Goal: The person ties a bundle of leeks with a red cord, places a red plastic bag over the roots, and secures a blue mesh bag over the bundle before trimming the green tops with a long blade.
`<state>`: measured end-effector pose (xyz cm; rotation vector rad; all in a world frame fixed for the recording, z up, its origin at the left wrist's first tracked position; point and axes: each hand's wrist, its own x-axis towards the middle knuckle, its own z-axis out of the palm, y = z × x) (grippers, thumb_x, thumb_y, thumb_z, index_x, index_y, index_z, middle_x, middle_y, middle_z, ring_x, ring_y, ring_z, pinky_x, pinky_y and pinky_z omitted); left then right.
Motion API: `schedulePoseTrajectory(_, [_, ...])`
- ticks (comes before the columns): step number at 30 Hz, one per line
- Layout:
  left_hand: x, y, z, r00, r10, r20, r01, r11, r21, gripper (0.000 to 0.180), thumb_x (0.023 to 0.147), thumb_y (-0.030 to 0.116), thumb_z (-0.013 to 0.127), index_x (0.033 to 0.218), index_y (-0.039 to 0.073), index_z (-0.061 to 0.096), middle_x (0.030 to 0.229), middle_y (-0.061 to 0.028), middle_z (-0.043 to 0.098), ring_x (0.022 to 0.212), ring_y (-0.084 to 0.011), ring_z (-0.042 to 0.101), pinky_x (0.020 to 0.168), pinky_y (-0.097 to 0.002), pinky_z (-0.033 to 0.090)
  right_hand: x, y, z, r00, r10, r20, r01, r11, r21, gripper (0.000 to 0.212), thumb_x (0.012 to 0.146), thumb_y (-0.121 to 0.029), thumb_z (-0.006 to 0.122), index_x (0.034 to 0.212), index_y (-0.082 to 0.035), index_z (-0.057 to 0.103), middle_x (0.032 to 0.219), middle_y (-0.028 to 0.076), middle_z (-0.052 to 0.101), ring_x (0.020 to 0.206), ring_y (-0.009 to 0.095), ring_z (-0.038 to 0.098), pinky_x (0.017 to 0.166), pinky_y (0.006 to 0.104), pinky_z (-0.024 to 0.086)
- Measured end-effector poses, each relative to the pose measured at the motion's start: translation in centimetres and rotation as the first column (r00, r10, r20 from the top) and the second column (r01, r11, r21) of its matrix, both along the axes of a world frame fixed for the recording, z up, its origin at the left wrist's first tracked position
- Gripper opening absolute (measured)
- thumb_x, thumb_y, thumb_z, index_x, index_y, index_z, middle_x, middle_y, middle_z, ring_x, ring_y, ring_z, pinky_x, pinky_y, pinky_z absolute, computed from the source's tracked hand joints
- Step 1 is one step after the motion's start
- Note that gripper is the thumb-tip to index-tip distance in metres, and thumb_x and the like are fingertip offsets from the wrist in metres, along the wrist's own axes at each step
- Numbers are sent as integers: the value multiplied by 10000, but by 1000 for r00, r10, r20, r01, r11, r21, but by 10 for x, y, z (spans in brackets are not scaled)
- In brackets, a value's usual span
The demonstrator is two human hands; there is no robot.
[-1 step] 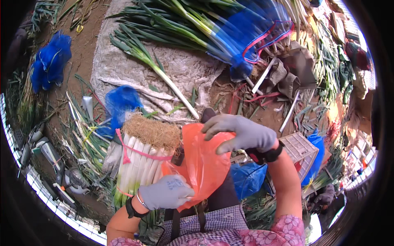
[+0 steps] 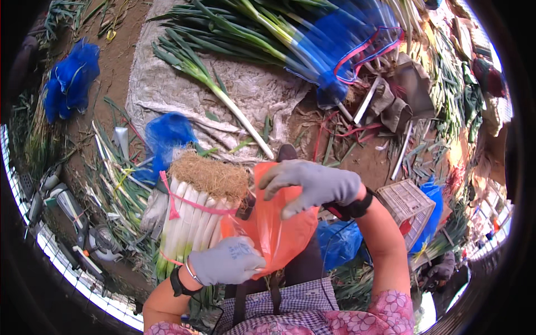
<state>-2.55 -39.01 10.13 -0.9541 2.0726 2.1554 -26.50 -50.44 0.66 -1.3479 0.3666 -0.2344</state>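
Observation:
An orange plastic bag [image 2: 279,223] hangs over my lap. My left hand [image 2: 228,261], in a grey glove, is closed on the bag's lower left edge. My right hand [image 2: 312,184], gloved alike, is held above the bag's upper part with fingers curved and thumb apart; nothing shows in its grasp. Just left of the bag stands a bundle of leeks [image 2: 192,206], roots upward, with a pink tie [image 2: 209,210] around the white stems. Part of that bundle is hidden behind my left hand.
A whitish sack sheet [image 2: 167,84] lies ahead, bearing a single leek [image 2: 234,109] and a large leek pile [image 2: 245,42] partly under blue netting [image 2: 329,50]. Right of me are a plastic crate [image 2: 405,204] and a blue bag [image 2: 338,243]. More blue netting [image 2: 72,78] lies far left.
My right hand has shifted a little to the left over the orange bag. The left hand keeps its grip on the bag, nearly still. The whole view has moved slightly.

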Motion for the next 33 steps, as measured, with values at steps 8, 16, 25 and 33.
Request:
schedulePoseTrajectory(8, [97, 26, 28, 965, -152, 212, 171, 982, -76, 82, 773, 213, 621, 800, 137, 604, 629, -25, 580, 699, -257, 579, 600, -383, 451, 54, 48, -6, 816, 578, -27, -524, 758, 389, 480, 702, -308, 796, 1012, 23, 641, 837, 107, 661, 717, 172, 606, 668, 297, 468])
schedulePoseTrajectory(16, [184, 42, 12, 976, -28, 215, -83, 867, 491, 311, 803, 308, 672, 931, 25, 652, 665, -126, 605, 591, -227, 587, 557, -346, 424, 72, 118, 18, 937, 350, 23, -233, 571, 787, 313, 817, -230, 721, 973, 31, 651, 786, -20, 612, 698, 63, 500, 639, 244, 420])
schedulePoseTrajectory(25, [289, 54, -72, 648, 593, 479, -753, 404, 519, 235, 737, 207, 737, 839, 8, 663, 726, 0, 624, 623, -81, 558, 581, -233, 442, 94, 193, -39, 954, -76, -289, 293, 433, 852, 385, 761, -244, 773, 964, 61, 655, 882, 35, 673, 764, 93, 600, 718, 231, 476])
schedulePoseTrajectory(33, [273, -5, -235, 516, 786, 340, -808, 316, 497, 161, 859, 156, 637, 953, 27, 618, 867, -8, 627, 786, -90, 578, 720, -257, 487, 114, 162, -141, 708, -450, -544, 696, 313, 646, 274, 842, -217, 693, 979, 13, 636, 830, -8, 632, 691, 61, 550, 643, 221, 457])
